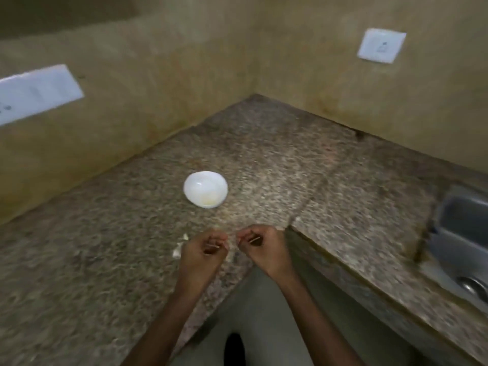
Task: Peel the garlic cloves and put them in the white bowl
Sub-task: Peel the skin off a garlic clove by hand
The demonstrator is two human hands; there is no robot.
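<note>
Nearest: a strip of pale floor (266, 320) in the inner corner of the L-shaped tabletop (87, 260), with a dark shape on it, too blurred to identify. Two bare forearms reach forward over this gap.

Left grip (204, 250): above the tabletop edge, fingers curled inward toward the palm.
Right grip (262, 244): just beside the left, not touching it, fingers curled the same way, over the inner corner of the edge.
A faint pale streak lies between the two grips. Motion blur hides whether either grip is clamped on something or closed on nothing; cannot tell.

Garlic pieces (179, 248): whitish bits on the speckled granite, touching or just beside the outer side of the left grip. Clove or peel cannot be told. A few smaller pale bits (295, 221) lie by the tabletop edge beyond the right grip.

White bowl (205, 189): upright on the tabletop, beyond the grips and slightly to their left, well apart from them. A pale yellowish patch sits at its bottom on the near side; detail is unreadable.

Steel sink (460, 233): set into the right run of the tabletop, cut by the frame edge.

Farthest: yellow-brown walls meeting in a corner; a white switch plate (381, 48) on the right wall, a long white plate (37, 93) on the left wall.
</note>
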